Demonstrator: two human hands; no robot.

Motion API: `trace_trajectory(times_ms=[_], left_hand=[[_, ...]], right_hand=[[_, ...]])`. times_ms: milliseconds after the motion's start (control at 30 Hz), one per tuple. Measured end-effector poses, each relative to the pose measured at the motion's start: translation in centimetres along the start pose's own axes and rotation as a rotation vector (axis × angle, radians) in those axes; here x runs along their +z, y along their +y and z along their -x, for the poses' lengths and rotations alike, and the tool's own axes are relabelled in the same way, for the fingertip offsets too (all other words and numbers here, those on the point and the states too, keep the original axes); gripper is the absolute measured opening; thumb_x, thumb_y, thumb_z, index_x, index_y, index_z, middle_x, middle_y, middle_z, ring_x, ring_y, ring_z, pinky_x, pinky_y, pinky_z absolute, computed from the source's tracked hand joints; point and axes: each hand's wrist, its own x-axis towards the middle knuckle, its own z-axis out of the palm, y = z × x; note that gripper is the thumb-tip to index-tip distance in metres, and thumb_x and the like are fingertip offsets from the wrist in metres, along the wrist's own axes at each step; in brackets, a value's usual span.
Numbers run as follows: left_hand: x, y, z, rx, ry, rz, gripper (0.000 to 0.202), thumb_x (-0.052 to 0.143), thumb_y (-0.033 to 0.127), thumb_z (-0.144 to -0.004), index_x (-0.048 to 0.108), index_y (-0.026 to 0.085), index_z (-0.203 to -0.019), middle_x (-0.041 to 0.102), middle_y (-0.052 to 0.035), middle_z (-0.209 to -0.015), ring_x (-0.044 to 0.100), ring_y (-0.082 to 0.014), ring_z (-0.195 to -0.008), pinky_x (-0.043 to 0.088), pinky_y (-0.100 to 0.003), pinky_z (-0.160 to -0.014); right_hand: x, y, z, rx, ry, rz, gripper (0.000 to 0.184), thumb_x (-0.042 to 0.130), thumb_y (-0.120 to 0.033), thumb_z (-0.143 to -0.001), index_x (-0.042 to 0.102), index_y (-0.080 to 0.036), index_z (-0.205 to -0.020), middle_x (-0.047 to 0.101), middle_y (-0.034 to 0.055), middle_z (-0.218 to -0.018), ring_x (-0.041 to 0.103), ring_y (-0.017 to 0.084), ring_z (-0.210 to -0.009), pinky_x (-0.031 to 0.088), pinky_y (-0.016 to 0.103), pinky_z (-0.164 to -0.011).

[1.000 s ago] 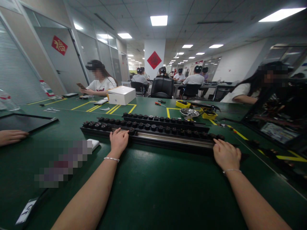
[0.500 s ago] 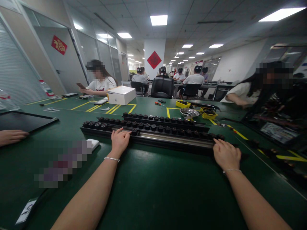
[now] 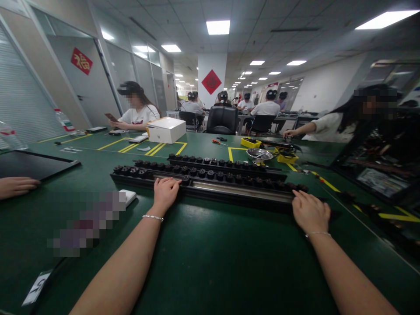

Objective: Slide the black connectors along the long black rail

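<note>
A long black channel (image 3: 243, 191) with a shiny metallic inside lies across the green table. Chunky round black pieces sit in it at its left end, and one black piece (image 3: 185, 180) is right beside my left fingertips. My left hand (image 3: 166, 192) grips the near side of the channel left of its middle, fingers bent over the edge. Around the right end, my right hand (image 3: 310, 211) is closed with its fingertips on the rim. Directly behind lie two similar black strips (image 3: 224, 163) lined with round black pieces. What lies under my fingers is hidden.
Behind the strips are a metal bowl (image 3: 259, 154), yellow bins (image 3: 251, 142), an orange-handled screwdriver (image 3: 217, 142) and a white box (image 3: 167, 130). Another person's hand (image 3: 19, 187) rests at the left by a black panel (image 3: 39, 164). A co-worker (image 3: 331, 124) sits at the right.
My hands and the black channel have stayed nearly still. The co-worker at the right has stretched an arm leftward over the table toward the yellow bins.
</note>
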Motion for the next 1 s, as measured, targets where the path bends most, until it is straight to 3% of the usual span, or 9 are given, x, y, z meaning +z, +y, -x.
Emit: trace_trajectory(times_ms=[133,367,1000], left_hand=[[0.06,0.03,0.0,0.006,0.012,0.005,0.033,0.04,0.028,-0.084,0.072,0.029,-0.091,0.072,-0.0007,-0.102,0.057,-0.0209,-0.109,0.021,-0.048,-0.109],[0.1,0.02,-0.09,0.061,0.044,0.025,0.028,0.045,0.026,-0.077,0.071,0.025,-0.088,0.072,-0.0015,-0.098,0.058,-0.0199,-0.105,0.035,-0.037,-0.103],[0.08,0.44,0.19,0.064,0.067,0.056,0.025,0.047,0.028,-0.078,0.071,0.027,-0.082,0.072,0.0011,-0.094,0.056,-0.0216,-0.108,0.036,-0.039,-0.101]], right_hand=[[0.03,-0.05,0.06,-0.007,0.008,0.006,0.054,0.023,-0.036,-0.088,0.055,-0.02,-0.128,0.051,0.007,-0.135,0.039,0.029,-0.126,0.021,0.056,-0.107],[-0.03,-0.25,0.32,-0.001,0.028,0.011,0.054,0.022,-0.035,-0.088,0.055,-0.021,-0.128,0.051,0.0064,-0.135,0.039,0.028,-0.126,0.02,0.054,-0.108],[-0.22,-0.27,0.17,0.003,-0.001,0.006,0.055,0.021,-0.037,-0.089,0.055,-0.02,-0.128,0.05,0.0067,-0.136,0.039,0.029,-0.127,0.02,0.055,-0.108]])
